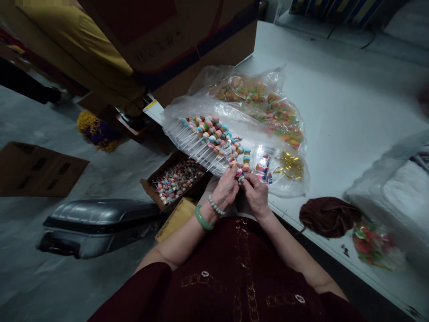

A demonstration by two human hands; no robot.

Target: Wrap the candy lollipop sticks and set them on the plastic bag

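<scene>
Fingers (233,171) of the left hand (225,188) and right hand (255,193) pinch closed on a candy stick (240,175), steadying it just above the plastic bag (174,120).

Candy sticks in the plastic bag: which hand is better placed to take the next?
Left, probably: the left hand is nearer the candy sticks; the right hand is farther. Both seem to pinch one stick.

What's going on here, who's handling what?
A person's left hand and right hand pinch a candy stick together, just over a clear plastic bag holding a row of similar sticks. The bag lies on a white table, beside more bagged sweets. A cardboard box of further sticks sits next to the table.
</scene>
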